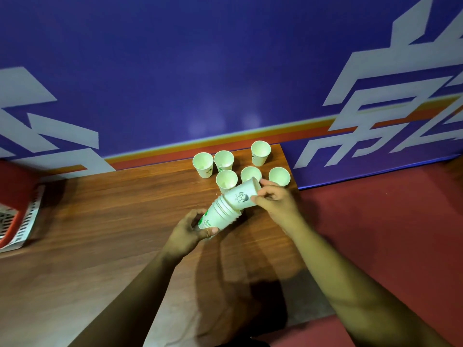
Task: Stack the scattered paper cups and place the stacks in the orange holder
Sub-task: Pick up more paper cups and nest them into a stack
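Left hand (191,230) grips the base of a tilted stack (218,216), mouth pointing up and to the right. Right hand (274,202) pinches the top cup (241,196) near its rim; that cup is partly nested in the stack. 6 loose cups (226,180) stand upright at the far edge of the surface (100,221), just behind the hands. Holder (27,221) sits far left, well apart.
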Action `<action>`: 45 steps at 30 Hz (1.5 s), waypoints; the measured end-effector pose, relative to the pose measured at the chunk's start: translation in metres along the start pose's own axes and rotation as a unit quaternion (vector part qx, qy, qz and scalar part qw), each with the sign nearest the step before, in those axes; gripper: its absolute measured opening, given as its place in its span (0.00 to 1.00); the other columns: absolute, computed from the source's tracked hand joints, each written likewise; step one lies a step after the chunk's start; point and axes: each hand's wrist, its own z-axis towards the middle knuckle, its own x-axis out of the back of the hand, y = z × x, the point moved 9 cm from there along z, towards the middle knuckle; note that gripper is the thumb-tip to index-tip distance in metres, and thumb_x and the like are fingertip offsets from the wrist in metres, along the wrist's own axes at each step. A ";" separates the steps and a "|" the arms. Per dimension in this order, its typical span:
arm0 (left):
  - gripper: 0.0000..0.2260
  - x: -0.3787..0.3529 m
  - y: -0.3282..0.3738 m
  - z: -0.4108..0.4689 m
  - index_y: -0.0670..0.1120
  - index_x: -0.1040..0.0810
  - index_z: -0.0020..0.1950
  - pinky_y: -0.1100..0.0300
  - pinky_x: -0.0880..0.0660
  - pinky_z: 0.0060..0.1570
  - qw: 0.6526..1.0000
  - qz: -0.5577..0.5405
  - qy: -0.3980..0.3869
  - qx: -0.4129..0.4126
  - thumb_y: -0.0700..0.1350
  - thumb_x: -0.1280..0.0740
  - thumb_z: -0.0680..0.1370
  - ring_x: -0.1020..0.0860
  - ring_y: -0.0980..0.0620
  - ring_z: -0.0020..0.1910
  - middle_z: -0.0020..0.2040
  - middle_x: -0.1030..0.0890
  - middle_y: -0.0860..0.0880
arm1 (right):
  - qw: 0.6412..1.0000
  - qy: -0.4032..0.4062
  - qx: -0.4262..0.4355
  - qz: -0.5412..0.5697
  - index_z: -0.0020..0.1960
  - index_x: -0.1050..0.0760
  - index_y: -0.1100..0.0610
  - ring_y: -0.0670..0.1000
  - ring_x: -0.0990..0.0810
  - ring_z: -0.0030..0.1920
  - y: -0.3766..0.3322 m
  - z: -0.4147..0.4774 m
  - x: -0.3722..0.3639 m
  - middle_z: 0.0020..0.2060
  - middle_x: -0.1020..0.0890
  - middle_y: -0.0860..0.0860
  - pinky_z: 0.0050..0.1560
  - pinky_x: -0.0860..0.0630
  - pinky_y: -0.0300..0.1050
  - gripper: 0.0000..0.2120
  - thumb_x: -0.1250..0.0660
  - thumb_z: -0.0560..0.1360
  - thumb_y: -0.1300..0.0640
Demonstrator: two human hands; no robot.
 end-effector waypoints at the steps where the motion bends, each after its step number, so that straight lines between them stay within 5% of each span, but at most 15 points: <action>1: 0.20 0.001 0.003 0.001 0.45 0.23 0.62 0.65 0.22 0.46 1.000 0.000 0.001 -0.005 0.36 0.24 0.72 0.18 0.58 0.49 0.56 0.17 0.46 | 1.000 -0.021 -0.004 0.019 0.39 0.18 0.56 0.52 0.21 0.60 -0.004 -0.001 -0.007 0.57 0.20 0.50 0.63 0.25 0.54 0.05 0.24 0.66 0.56; 5: 0.20 0.009 0.012 0.001 0.48 0.22 0.61 0.61 0.21 0.50 1.000 0.005 -0.002 -0.022 0.39 0.23 0.71 0.18 0.56 0.52 0.56 0.17 0.47 | 0.993 -0.107 -0.007 0.042 0.58 0.22 0.47 0.52 0.21 0.58 -0.016 -0.005 -0.035 0.55 0.19 0.52 0.60 0.22 0.53 0.21 0.22 0.67 0.52; 10: 0.21 0.027 0.016 -0.005 0.47 0.23 0.61 0.62 0.22 0.47 0.999 0.011 0.015 -0.032 0.36 0.23 0.71 0.18 0.58 0.51 0.56 0.17 0.47 | 0.984 -0.176 -0.028 -0.004 0.73 0.36 0.52 0.49 0.24 0.62 -0.016 -0.010 -0.083 0.61 0.24 0.49 0.60 0.25 0.44 0.36 0.24 0.70 0.56; 14: 0.20 0.044 0.008 -0.012 0.43 0.23 0.62 0.66 0.23 0.44 0.998 -0.002 0.056 -0.017 0.35 0.24 0.72 0.18 0.60 0.48 0.55 0.17 0.47 | 0.996 -0.049 -0.001 -0.071 0.64 0.26 0.56 0.50 0.22 0.58 -0.015 0.002 -0.075 0.57 0.20 0.50 0.53 0.27 0.39 0.21 0.29 0.74 0.50; 17: 0.20 0.055 0.002 -0.015 0.43 0.24 0.61 0.67 0.23 0.43 0.996 -0.014 0.083 -0.002 0.36 0.24 0.72 0.18 0.62 0.46 0.54 0.17 0.49 | 0.949 0.053 0.071 -0.302 0.56 0.21 0.61 0.56 0.22 0.55 -0.007 0.012 -0.057 0.55 0.21 0.57 0.52 0.27 0.44 0.17 0.27 0.72 0.52; 20: 0.20 0.064 -0.006 -0.018 0.44 0.24 0.61 0.67 0.23 0.43 0.995 -0.019 0.101 0.009 0.38 0.23 0.71 0.17 0.59 0.48 0.53 0.16 0.49 | 0.896 0.023 0.078 -0.437 0.54 0.19 0.62 0.60 0.26 0.58 0.017 0.019 -0.064 0.55 0.23 0.58 0.60 0.27 0.53 0.17 0.26 0.69 0.53; 24: 0.20 0.069 -0.008 -0.019 0.43 0.24 0.61 0.69 0.24 0.40 0.994 -0.001 0.109 0.014 0.38 0.23 0.72 0.18 0.63 0.43 0.52 0.17 0.51 | 0.842 -0.012 0.105 -0.529 0.49 0.17 0.59 0.58 0.28 0.55 0.029 0.021 -0.074 0.52 0.24 0.55 0.60 0.27 0.53 0.07 0.30 0.72 0.58; 34: 0.20 0.082 -0.017 -0.021 0.44 0.24 0.62 0.71 0.24 0.39 0.993 0.015 0.114 0.032 0.38 0.24 0.73 0.18 0.65 0.43 0.53 0.17 0.51 | 0.813 -0.043 0.131 -0.565 0.54 0.17 0.55 0.54 0.29 0.57 0.045 0.019 -0.081 0.55 0.23 0.51 0.60 0.29 0.49 0.10 0.32 0.75 0.54; 36: 0.20 0.085 -0.014 -0.020 0.45 0.24 0.62 0.70 0.24 0.40 0.993 0.021 0.115 0.030 0.38 0.24 0.73 0.18 0.63 0.44 0.53 0.17 0.51 | 0.826 -0.024 0.150 -0.543 0.49 0.16 0.57 0.54 0.27 0.55 0.033 0.022 -0.081 0.52 0.22 0.51 0.56 0.27 0.49 0.07 0.31 0.74 0.56; 39: 0.20 0.092 -0.016 -0.021 0.47 0.24 0.61 0.69 0.23 0.41 0.992 0.033 0.121 0.030 0.38 0.24 0.73 0.18 0.63 0.47 0.53 0.18 0.52 | 0.911 0.055 0.187 -0.363 0.40 0.17 0.61 0.56 0.23 0.49 -0.001 0.019 -0.077 0.46 0.20 0.56 0.48 0.27 0.44 0.04 0.24 0.67 0.62; 42: 0.21 0.104 -0.021 -0.022 0.49 0.24 0.60 0.62 0.21 0.48 0.988 0.054 0.138 0.032 0.39 0.22 0.71 0.18 0.56 0.52 0.54 0.17 0.51 | 0.979 0.082 0.099 -0.156 0.39 0.18 0.60 0.51 0.24 0.55 -0.021 0.022 -0.076 0.53 0.22 0.53 0.52 0.30 0.40 0.04 0.24 0.67 0.62; 45: 0.20 0.108 -0.018 -0.021 0.50 0.24 0.59 0.62 0.21 0.50 0.988 0.062 0.139 0.024 0.38 0.23 0.71 0.18 0.57 0.52 0.53 0.17 0.51 | 0.999 0.009 0.010 -0.038 0.40 0.20 0.61 0.52 0.21 0.56 -0.035 0.026 -0.095 0.56 0.20 0.56 0.58 0.25 0.48 0.04 0.26 0.71 0.63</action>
